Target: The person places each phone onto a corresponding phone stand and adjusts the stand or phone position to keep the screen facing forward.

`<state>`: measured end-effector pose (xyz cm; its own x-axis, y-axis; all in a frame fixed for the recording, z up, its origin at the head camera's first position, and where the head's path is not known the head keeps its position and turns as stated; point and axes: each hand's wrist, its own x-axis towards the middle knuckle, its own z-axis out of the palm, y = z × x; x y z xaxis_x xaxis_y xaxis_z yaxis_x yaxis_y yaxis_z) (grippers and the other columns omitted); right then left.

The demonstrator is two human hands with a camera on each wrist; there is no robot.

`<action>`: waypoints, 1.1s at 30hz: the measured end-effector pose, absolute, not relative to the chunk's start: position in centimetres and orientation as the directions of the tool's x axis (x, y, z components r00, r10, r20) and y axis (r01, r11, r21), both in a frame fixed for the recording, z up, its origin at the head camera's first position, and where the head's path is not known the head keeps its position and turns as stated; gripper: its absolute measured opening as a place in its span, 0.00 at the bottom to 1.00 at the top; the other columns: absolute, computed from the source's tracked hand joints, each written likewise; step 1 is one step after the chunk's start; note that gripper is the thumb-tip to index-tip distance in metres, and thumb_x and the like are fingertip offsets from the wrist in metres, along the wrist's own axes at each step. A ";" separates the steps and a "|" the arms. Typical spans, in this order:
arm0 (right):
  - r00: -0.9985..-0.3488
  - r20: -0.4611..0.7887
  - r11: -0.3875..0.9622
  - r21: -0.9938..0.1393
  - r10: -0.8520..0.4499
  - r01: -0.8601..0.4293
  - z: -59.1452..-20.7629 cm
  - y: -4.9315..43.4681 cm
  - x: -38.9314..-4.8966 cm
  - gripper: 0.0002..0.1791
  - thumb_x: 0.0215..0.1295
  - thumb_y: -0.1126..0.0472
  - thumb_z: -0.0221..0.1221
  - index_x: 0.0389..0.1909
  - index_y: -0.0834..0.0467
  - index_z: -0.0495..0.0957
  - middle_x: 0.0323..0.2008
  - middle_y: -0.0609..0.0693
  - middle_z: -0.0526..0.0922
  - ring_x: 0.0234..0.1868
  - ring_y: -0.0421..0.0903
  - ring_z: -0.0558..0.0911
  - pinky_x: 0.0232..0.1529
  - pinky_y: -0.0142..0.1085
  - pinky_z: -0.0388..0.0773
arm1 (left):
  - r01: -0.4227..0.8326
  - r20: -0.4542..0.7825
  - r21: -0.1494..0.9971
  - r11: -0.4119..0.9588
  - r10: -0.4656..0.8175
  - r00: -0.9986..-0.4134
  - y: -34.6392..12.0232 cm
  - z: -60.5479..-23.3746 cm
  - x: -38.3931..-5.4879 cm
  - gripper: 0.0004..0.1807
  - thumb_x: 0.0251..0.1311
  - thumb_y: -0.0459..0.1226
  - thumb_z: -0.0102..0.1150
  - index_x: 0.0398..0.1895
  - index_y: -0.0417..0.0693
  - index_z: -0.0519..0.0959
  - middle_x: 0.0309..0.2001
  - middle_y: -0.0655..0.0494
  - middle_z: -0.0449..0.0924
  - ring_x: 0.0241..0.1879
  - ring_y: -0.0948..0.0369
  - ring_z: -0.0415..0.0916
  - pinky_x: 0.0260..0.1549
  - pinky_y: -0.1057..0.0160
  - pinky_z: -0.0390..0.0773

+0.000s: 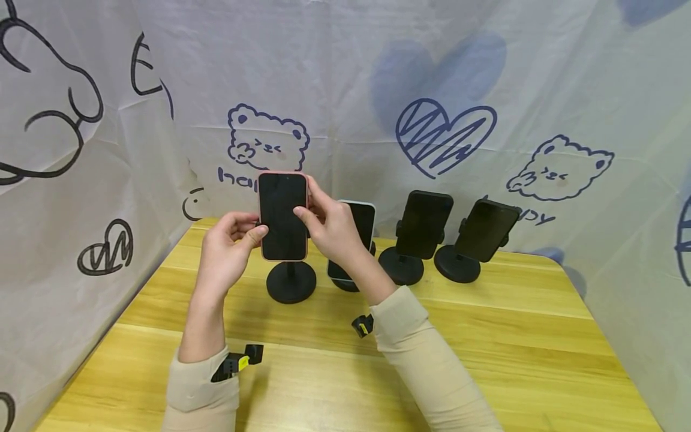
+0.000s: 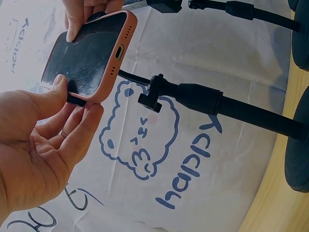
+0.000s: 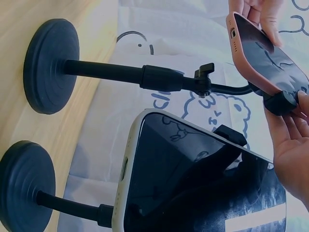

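Observation:
A smartphone in a pink case (image 1: 282, 210), its screen dark, sits upright in the clamp of a black phone stand (image 1: 291, 283). My left hand (image 1: 222, 249) holds the phone's left edge, thumb on the front and fingers behind. From the right side, my right hand (image 1: 336, 227) grips it, thumb over the screen and fingers round the back. In the left wrist view, a clamp arm (image 2: 76, 100) shows at the phone's edge beside my left thumb. The right wrist view shows another clamp arm (image 3: 281, 103) close to my right fingers.
Just right stands a phone with a pale frame (image 1: 363, 219) on a stand, partly behind my right forearm. Further right are two black phones, one nearer (image 1: 424, 225) and one beyond (image 1: 486, 230), on similar stands. A printed cloth (image 1: 345, 78) hangs behind the wooden table (image 1: 513, 336).

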<state>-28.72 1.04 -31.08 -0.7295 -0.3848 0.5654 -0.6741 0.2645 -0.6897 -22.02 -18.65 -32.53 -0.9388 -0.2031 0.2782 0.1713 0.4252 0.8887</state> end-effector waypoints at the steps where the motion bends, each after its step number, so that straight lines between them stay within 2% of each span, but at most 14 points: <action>1: -0.727 0.568 0.262 -0.688 -0.387 -0.677 -31.1 1.0 -28.7 0.35 0.75 0.65 0.61 0.79 0.64 0.61 0.47 0.61 0.87 0.37 0.50 0.85 0.40 0.29 0.82 | 0.170 0.277 0.889 0.425 -0.203 -0.939 -18.6 -32.5 -22.0 0.18 0.73 0.39 0.64 0.60 0.38 0.79 0.47 0.43 0.83 0.41 0.58 0.81 0.41 0.74 0.79; 6: -0.718 0.579 0.251 -0.683 -0.386 -0.685 -31.2 1.1 -28.6 0.35 0.74 0.66 0.61 0.78 0.64 0.62 0.48 0.62 0.88 0.46 0.52 0.89 0.48 0.34 0.86 | 0.175 0.282 0.887 0.427 -0.203 -0.938 -18.6 -32.5 -22.0 0.18 0.72 0.39 0.64 0.59 0.39 0.79 0.47 0.43 0.83 0.40 0.59 0.81 0.41 0.74 0.79; 13: -0.709 0.587 0.244 -0.677 -0.391 -0.694 -31.6 1.1 -28.5 0.34 0.74 0.66 0.62 0.77 0.66 0.63 0.47 0.62 0.88 0.44 0.53 0.89 0.49 0.35 0.86 | 0.191 0.302 0.880 0.435 -0.201 -0.932 -18.7 -32.5 -22.0 0.18 0.72 0.38 0.64 0.59 0.37 0.79 0.46 0.42 0.84 0.37 0.64 0.81 0.41 0.75 0.79; 24: -0.728 0.581 0.205 -0.713 -0.364 -0.671 -31.9 0.7 -28.4 0.33 0.75 0.67 0.60 0.77 0.66 0.62 0.54 0.63 0.86 0.56 0.55 0.86 0.54 0.40 0.84 | 0.192 0.282 0.890 0.414 -0.168 -0.945 -18.8 -32.4 -22.1 0.20 0.73 0.39 0.63 0.60 0.36 0.77 0.49 0.41 0.82 0.41 0.61 0.81 0.42 0.75 0.81; 29: -0.744 0.591 0.203 -0.724 -0.310 -0.659 -32.0 0.4 -28.3 0.32 0.75 0.67 0.60 0.76 0.67 0.64 0.55 0.64 0.85 0.55 0.56 0.87 0.53 0.39 0.85 | 0.202 0.275 0.900 0.385 -0.143 -0.951 -18.9 -32.4 -22.3 0.22 0.74 0.40 0.62 0.62 0.34 0.75 0.52 0.40 0.80 0.44 0.62 0.79 0.42 0.73 0.83; 33: -0.762 0.580 0.200 -0.742 -0.286 -0.640 -32.1 0.0 -28.1 0.30 0.76 0.67 0.59 0.76 0.66 0.65 0.52 0.64 0.86 0.53 0.56 0.87 0.53 0.39 0.85 | 0.204 0.272 0.904 0.375 -0.137 -0.953 -19.0 -32.5 -22.4 0.22 0.75 0.41 0.61 0.63 0.34 0.75 0.54 0.40 0.79 0.48 0.58 0.78 0.42 0.72 0.83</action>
<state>-28.14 0.02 -32.07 -0.7624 -0.2864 0.5803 -0.6398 0.1997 -0.7421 -22.39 -18.97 -32.49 -0.9526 -0.1365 0.2718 0.2043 0.3748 0.9043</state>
